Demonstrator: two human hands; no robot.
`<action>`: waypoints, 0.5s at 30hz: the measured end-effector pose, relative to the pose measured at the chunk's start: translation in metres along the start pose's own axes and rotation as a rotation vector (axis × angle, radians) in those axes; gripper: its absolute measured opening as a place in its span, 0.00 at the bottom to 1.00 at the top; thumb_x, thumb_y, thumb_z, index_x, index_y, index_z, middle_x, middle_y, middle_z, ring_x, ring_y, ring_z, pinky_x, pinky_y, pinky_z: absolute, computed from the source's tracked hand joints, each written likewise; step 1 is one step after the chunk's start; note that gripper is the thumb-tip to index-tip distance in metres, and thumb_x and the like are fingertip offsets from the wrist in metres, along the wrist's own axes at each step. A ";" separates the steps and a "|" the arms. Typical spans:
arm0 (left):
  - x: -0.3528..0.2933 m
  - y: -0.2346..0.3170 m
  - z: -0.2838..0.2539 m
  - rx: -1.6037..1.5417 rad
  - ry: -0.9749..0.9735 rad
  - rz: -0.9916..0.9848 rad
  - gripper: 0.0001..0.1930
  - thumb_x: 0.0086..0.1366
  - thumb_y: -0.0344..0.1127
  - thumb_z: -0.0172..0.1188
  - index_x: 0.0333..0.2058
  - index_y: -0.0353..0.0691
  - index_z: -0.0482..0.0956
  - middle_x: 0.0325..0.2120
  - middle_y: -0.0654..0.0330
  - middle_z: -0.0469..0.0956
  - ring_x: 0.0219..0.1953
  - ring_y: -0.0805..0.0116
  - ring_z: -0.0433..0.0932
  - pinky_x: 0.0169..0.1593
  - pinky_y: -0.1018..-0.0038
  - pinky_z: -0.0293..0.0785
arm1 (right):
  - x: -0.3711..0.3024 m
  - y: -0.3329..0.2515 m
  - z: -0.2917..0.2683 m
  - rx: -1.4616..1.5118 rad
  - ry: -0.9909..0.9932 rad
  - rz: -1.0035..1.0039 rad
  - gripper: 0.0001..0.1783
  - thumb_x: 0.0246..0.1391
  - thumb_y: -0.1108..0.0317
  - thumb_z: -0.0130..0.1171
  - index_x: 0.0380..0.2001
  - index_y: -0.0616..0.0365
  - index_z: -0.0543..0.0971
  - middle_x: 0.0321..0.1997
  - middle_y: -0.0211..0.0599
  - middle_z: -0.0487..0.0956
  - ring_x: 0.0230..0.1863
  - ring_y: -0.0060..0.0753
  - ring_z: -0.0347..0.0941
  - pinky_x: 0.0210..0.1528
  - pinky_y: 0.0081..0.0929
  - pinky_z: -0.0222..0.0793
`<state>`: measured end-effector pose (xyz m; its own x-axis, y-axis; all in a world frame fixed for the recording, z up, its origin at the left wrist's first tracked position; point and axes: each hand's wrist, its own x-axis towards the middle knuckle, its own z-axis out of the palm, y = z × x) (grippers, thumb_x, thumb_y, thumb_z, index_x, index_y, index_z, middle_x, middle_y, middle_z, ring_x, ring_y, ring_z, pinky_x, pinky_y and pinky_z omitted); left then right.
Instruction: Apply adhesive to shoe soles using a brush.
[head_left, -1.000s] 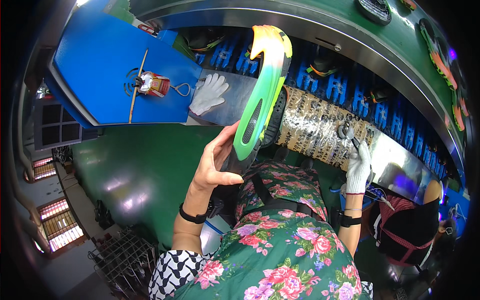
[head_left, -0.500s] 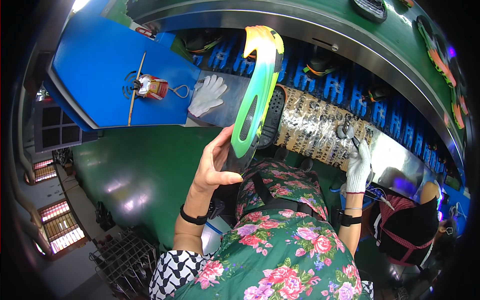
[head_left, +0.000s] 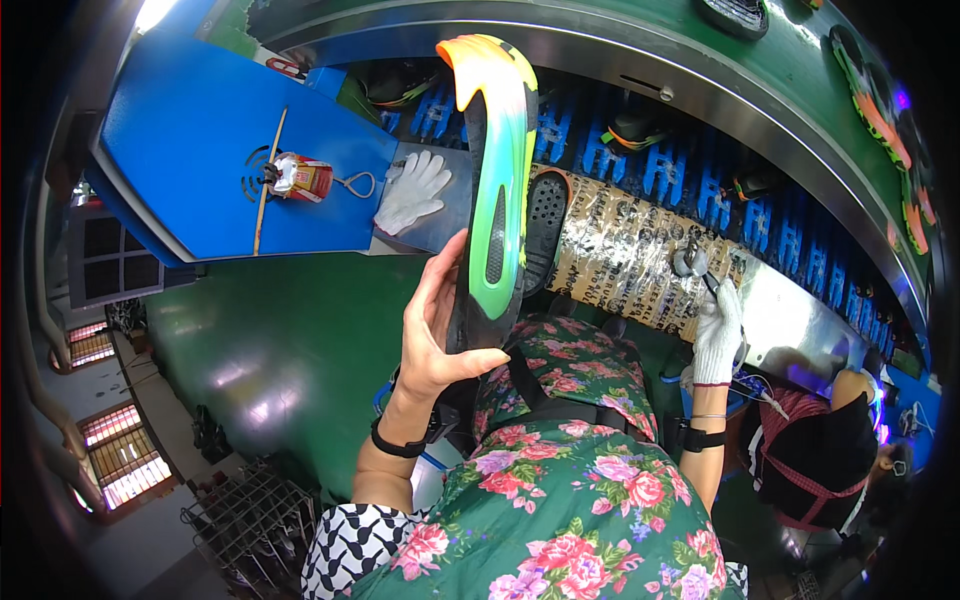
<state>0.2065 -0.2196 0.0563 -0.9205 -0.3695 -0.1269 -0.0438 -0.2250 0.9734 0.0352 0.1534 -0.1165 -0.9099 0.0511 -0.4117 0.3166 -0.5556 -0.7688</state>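
Upright in my bare left hand (head_left: 435, 325) is a shoe sole (head_left: 495, 220), with a black base and an orange, yellow, white, turquoise and green side wall. The thumb and fingers grip its lower end. Behind it, a black sole with small holes (head_left: 545, 210) lies at the left end of the taped cardboard (head_left: 630, 250). My right hand (head_left: 718, 335), in a white knit glove, is closed around a thin dark-handled tool (head_left: 710, 283) over the cardboard's right part. A small grey rounded thing (head_left: 690, 262) is at the tool's far end; its kind is unclear.
On the blue table (head_left: 200, 170) at left lie a red and white can (head_left: 302, 178) and a thin stick (head_left: 270, 190). A white glove (head_left: 413, 193) rests beside it. Blue racks (head_left: 665, 170) with soles run along the back, under a metal-edged green belt (head_left: 690, 40). A person (head_left: 820, 460) is at right.
My left hand has turned the sole a little and shifted its top end leftward, showing more of the dark inner side. My right hand has stayed nearly in place.
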 end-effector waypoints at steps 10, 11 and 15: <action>-0.007 -0.006 0.019 0.050 0.117 0.110 0.64 0.41 0.45 0.84 0.71 0.25 0.52 0.60 0.54 0.64 0.66 0.59 0.66 0.70 0.65 0.59 | 0.006 0.005 -0.005 -0.010 0.016 -0.011 0.15 0.64 0.74 0.61 0.52 0.64 0.77 0.46 0.32 0.80 0.39 0.20 0.77 0.34 0.14 0.72; -0.007 -0.007 0.019 0.051 0.117 0.111 0.64 0.41 0.45 0.84 0.71 0.25 0.52 0.60 0.54 0.64 0.66 0.59 0.66 0.70 0.65 0.59 | 0.006 0.005 -0.004 -0.009 0.014 -0.011 0.15 0.64 0.74 0.61 0.52 0.64 0.77 0.46 0.32 0.80 0.39 0.20 0.77 0.34 0.14 0.72; -0.011 -0.013 0.024 0.042 0.138 0.149 0.65 0.42 0.44 0.84 0.72 0.26 0.50 0.59 0.54 0.64 0.65 0.59 0.67 0.70 0.64 0.60 | 0.003 0.005 0.002 0.012 0.013 -0.003 0.15 0.63 0.74 0.61 0.52 0.65 0.77 0.46 0.33 0.80 0.38 0.20 0.76 0.34 0.14 0.72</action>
<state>0.2082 -0.1911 0.0498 -0.8564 -0.5163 -0.0025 0.0703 -0.1213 0.9901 0.0338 0.1492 -0.1205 -0.9072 0.0632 -0.4159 0.3108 -0.5657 -0.7638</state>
